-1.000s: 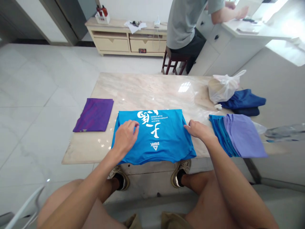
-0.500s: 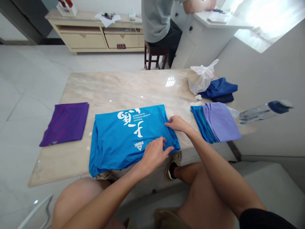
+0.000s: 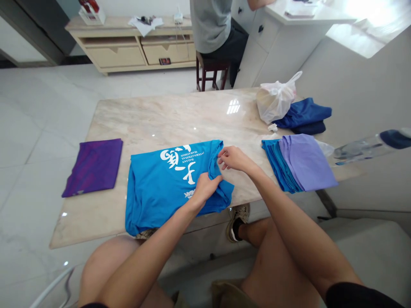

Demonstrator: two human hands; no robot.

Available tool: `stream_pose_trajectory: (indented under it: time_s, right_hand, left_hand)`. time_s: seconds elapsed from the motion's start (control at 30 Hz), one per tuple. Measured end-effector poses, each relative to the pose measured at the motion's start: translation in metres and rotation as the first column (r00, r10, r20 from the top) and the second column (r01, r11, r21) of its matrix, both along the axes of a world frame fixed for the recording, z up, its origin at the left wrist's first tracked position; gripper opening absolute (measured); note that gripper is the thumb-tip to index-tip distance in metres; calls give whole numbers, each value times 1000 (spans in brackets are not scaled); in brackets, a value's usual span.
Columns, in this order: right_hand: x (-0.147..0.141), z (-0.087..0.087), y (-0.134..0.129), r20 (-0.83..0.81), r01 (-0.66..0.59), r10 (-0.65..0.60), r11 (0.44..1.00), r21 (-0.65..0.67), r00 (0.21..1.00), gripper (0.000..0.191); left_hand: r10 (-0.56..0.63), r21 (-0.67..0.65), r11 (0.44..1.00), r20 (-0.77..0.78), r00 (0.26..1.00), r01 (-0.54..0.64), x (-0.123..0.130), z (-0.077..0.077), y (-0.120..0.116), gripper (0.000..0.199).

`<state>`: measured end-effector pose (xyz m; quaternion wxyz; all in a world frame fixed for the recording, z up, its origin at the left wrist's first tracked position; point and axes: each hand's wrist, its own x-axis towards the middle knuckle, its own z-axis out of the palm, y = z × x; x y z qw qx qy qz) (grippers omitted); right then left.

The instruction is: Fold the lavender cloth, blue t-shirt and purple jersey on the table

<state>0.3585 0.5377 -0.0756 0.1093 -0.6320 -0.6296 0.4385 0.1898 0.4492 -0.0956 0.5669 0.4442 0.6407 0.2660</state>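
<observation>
- Shifted since the earlier frame: both hands have moved onto the shirt's right side, and the cloth there now rucks up instead of lying flat.
- Bright blue T-shirt (image 3: 160, 192): lies at the near edge of the marble table (image 3: 96, 209), roughly central. White marathon lettering faces up, upside down from this viewpoint.
- Done so far: left side lies squared and flat. Left to settle: right side, still loose and bunched.
- Right hand (image 3: 234, 158): at the shirt's far right corner, thumb and fingers pinching the edge.
- Left hand (image 3: 205, 188): on the bunched fold, nearer than the right hand, fingers together. Cannot tell whether it grips or only presses.
- Left of the shirt: folded purple garment (image 3: 93, 167).
- Right: overlapping stack of blue and lilac shirts (image 3: 298, 162).
- Far right: white plastic bag (image 3: 274, 100), beside navy garments (image 3: 303, 113).
- Beyond the table: seated person (image 3: 210, 25) on a dark wooden stool (image 3: 212, 72).
</observation>
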Motion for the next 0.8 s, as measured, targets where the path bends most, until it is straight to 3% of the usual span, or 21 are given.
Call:
stream_pose_trajectory:
  time_s: [0.03, 0.1, 0.2, 0.27, 0.33, 0.43, 0.5, 0.63, 0.8]
  right_hand:
    - [8, -6, 4, 116, -30, 13, 988, 151, 993, 28]
    - [23, -22, 11, 297, -156, 34, 903, 400, 954, 58]
    - [31, -43, 25, 313, -302, 155, 811, 501, 937, 90]
    - [27, -49, 34, 231, -317, 227, 798, 512, 946, 89]
    - [15, -49, 41, 154, -323, 286, 786, 527, 946, 73]
    - [-12, -36, 46, 21, -329, 378, 777, 537, 926, 36]
    - [-32, -22, 45, -114, -309, 413, 811, 497, 903, 24]
    - [-69, 12, 34, -274, -276, 393, 883, 380, 878, 23]
    - [-115, 52, 30, -328, -359, 416, 907, 220, 848, 41]
  left_hand:
    - [-1, 0, 1000, 7, 1000, 1, -5, 3, -1, 21]
    - [1, 0, 1000, 20, 1000, -1, -16, 10, -5, 22]
    - [-16, -14, 1000, 58, 998, 17, -32, 17, -13, 21]
    - [-38, -24, 999, 65, 997, 40, -44, 18, -19, 19]
    - [-58, -20, 998, 78, 995, 60, -56, 17, -25, 15]
    - [-81, 6, 997, 113, 990, 81, -78, 19, -37, 12]
    - [-88, 38, 996, 119, 989, 84, -97, 24, -47, 12]
    - [-62, 145, 988, 93, 994, 48, -140, 36, -67, 6]
    - [62, 179, 981, 57, 996, -71, -190, 36, -86, 4]
